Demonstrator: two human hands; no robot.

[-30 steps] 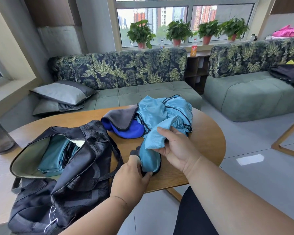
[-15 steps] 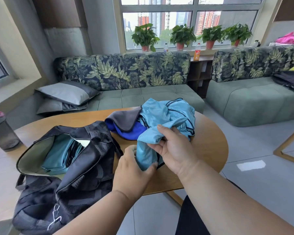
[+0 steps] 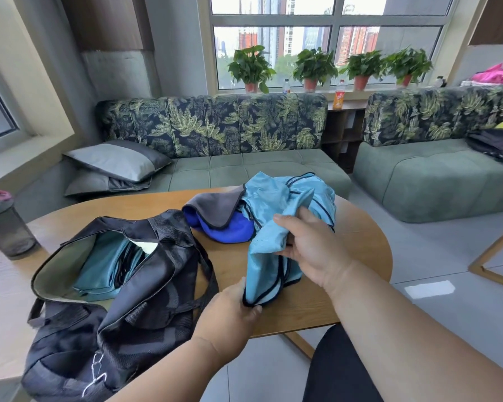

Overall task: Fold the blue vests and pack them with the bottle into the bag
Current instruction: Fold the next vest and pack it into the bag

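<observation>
Blue vest (image 3: 266,256) fabric now hangs stretched between the two hands, where half a second ago it was bunched tight against them; the left hand (image 3: 230,311) has drawn its black-trimmed hem down toward the worktop (image 3: 346,300) edge, which suggests the vest is being opened out for folding. Left fingers (image 3: 251,309) pinch that hem. The right hand (image 3: 311,248) grips a gathered fold higher up, thumb curled over the cloth. More vests lie heaped (image 3: 285,192) behind, beside a darker blue cloth (image 3: 230,230). Folded vests (image 3: 105,271) already sit in the open bag (image 3: 145,300) at left. A bottle (image 3: 6,227) stands apart, far left, still unpacked.
</observation>
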